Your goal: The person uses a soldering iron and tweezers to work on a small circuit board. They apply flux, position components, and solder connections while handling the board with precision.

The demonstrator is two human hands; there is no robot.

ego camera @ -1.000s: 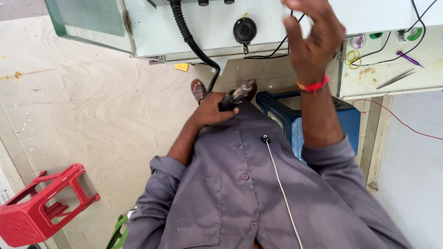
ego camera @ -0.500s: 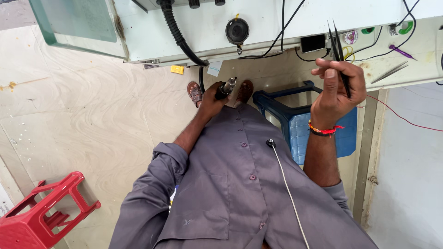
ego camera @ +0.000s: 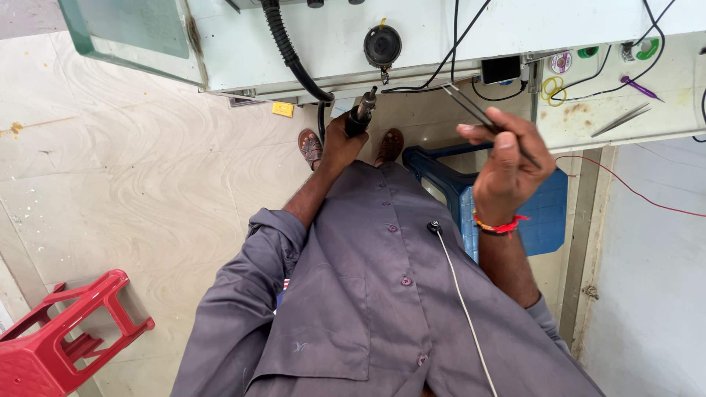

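My left hand (ego camera: 340, 144) grips a black-handled soldering iron (ego camera: 361, 113), its metal tip pointing up toward the white workbench edge (ego camera: 412, 81). My right hand (ego camera: 509, 158), with a red thread band at the wrist, pinches a pair of dark tweezers (ego camera: 474, 112) whose tips point up and left, just below the bench. I wear a grey buttoned shirt with a white cable (ego camera: 462, 301) running down it from a small black clip.
A blue plastic stool (ego camera: 548, 213) stands under my right arm. A red plastic stool (ego camera: 66, 331) sits at the lower left. On the bench lie a thick black hose (ego camera: 290, 55), a round black part (ego camera: 382, 45), wires, solder rolls (ego camera: 560, 62) and spare tweezers (ego camera: 621, 119).
My right hand came down from the bench holding tweezers and now tilts them leftward. My left hand lifted the soldering iron higher toward the bench edge.
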